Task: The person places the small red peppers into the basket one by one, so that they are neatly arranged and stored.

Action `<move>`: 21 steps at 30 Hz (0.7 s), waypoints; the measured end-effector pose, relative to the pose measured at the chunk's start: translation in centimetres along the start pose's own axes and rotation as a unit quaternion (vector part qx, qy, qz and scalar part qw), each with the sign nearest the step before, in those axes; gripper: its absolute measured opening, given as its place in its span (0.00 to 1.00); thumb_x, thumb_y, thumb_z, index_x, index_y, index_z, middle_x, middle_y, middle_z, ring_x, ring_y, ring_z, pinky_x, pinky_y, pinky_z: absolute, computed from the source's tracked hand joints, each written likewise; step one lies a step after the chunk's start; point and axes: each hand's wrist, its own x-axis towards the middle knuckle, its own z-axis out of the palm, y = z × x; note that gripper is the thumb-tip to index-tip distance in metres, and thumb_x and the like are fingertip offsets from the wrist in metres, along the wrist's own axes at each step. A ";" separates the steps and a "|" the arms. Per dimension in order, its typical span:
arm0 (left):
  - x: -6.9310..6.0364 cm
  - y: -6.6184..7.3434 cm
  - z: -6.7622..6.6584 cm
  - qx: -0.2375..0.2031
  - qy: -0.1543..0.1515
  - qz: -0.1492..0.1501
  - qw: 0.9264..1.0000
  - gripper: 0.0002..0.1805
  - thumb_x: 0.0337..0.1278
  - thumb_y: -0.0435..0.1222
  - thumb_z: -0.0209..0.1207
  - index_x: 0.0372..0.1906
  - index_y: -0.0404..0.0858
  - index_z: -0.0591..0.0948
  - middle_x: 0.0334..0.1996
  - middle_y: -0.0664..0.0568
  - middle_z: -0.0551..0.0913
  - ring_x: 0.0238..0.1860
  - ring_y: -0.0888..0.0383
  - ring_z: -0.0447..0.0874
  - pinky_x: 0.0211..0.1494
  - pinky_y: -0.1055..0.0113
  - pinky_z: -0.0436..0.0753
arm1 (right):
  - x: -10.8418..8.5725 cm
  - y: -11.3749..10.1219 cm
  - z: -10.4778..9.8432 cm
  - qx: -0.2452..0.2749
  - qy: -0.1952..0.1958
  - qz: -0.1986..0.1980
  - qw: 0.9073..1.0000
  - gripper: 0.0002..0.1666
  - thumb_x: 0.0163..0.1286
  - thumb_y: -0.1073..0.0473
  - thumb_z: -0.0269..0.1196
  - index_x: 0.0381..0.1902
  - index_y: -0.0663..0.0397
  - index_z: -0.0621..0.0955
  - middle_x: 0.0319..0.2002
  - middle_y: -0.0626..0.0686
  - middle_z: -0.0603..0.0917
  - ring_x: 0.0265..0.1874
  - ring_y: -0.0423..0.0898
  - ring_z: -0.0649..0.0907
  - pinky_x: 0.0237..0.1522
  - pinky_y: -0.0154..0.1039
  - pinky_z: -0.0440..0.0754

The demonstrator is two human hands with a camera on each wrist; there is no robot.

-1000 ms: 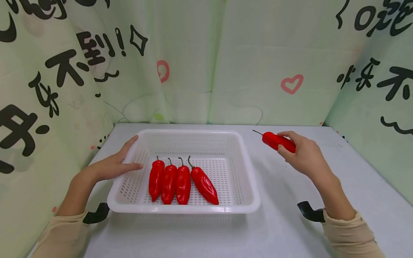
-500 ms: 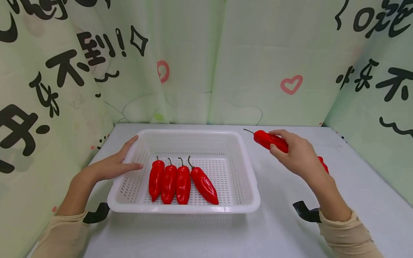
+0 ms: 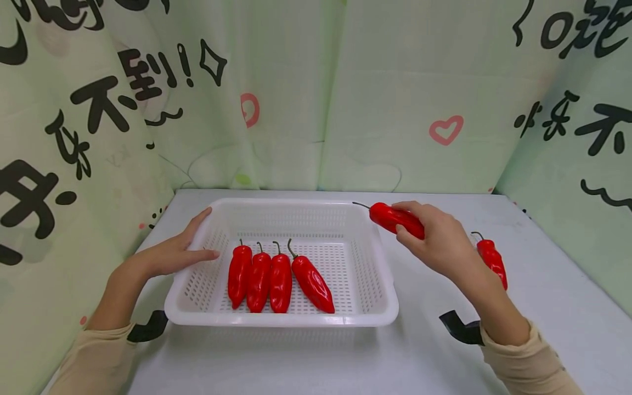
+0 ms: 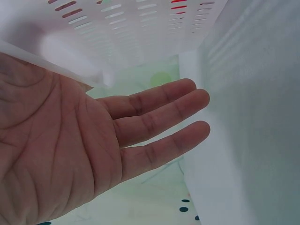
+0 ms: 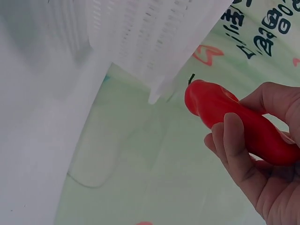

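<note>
My right hand [image 3: 439, 238] grips a red chili pepper [image 3: 390, 218] near the basket's right back corner. Its thin stem points left, past the rim in the head view. In the right wrist view, thumb and fingers wrap the pepper [image 5: 234, 117]. A white perforated plastic basket [image 3: 281, 321] holds several red peppers, three upright side by side and one slanted pepper [image 3: 313, 283] at their right. On the basket's left rim rests my left hand [image 3: 170, 253], thumb over the inside. In the left wrist view its other fingers [image 4: 159, 122] extend straight outside the wall.
Another red pepper [image 3: 492, 262] lies on the pale table [image 3: 429, 329] to the right, beside my right forearm and partly behind it. A green printed curtain [image 3: 385, 109] closes off the back and both sides.
My right hand has carried its pepper left to the basket's right rim. The pepper on the table has come out from behind that arm. Left hand and basket stay put.
</note>
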 end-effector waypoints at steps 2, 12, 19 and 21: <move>0.0 0.0 0.0 0.001 0.001 0.001 1.000 0.60 0.65 0.46 0.63 0.82 0.50 0.29 0.70 0.29 0.63 0.44 0.51 0.87 0.40 0.53 0.90 | 0.0 -0.4 0.2 0.000 0.000 -0.010 1.000 0.34 0.67 0.58 0.69 0.70 0.54 0.74 0.59 0.66 0.81 0.52 0.66 0.81 0.43 0.61 0.88; 0.0 0.0 -0.1 -0.001 -0.002 0.000 1.000 0.60 0.65 0.46 0.63 0.82 0.50 0.29 0.70 0.29 0.63 0.44 0.51 0.87 0.40 0.53 0.90 | -0.3 -2.2 1.4 -0.003 -0.020 -0.031 0.999 0.30 0.68 0.59 0.68 0.67 0.53 0.77 0.55 0.64 0.83 0.48 0.61 0.83 0.41 0.55 0.90; 0.0 0.0 0.0 0.004 0.000 -0.003 1.000 0.60 0.65 0.47 0.63 0.82 0.50 0.29 0.69 0.29 0.63 0.43 0.51 0.87 0.41 0.53 0.90 | -0.1 -3.2 2.8 -0.021 -0.036 -0.042 0.998 0.30 0.65 0.59 0.70 0.65 0.52 0.78 0.53 0.62 0.84 0.45 0.58 0.84 0.39 0.51 0.90; 0.0 0.0 0.0 0.004 0.001 -0.003 1.000 0.60 0.65 0.47 0.63 0.82 0.50 0.28 0.69 0.29 0.63 0.44 0.51 0.87 0.41 0.53 0.90 | 0.0 -3.5 3.2 -0.027 -0.040 -0.045 0.998 0.31 0.64 0.59 0.72 0.65 0.52 0.79 0.52 0.61 0.84 0.44 0.57 0.85 0.38 0.50 0.90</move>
